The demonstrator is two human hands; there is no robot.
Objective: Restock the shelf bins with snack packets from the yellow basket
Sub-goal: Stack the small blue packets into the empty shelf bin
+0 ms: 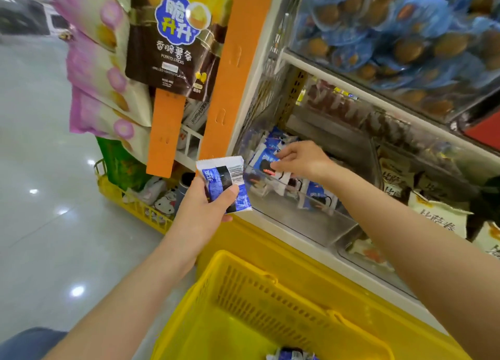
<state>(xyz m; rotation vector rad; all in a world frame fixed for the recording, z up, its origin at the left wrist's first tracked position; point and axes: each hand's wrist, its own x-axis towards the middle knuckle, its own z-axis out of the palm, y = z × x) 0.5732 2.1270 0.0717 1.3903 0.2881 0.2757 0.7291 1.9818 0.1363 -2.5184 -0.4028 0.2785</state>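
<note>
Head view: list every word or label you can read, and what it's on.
"脆升升": brown bag.
"香脆薯条": same bag, below.
"POTATO STICKS": same bag; the smaller lines beneath are too blurred.
"比萨卷": white bag, right.
Packet in left hand: barcode shows, digits and print blurred.
Bin packet pinched by right hand: unreadable.

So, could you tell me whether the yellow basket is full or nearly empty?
Nearly empty: the yellow basket shows bare floor, with only some blue packets at the frame's bottom edge.
</note>
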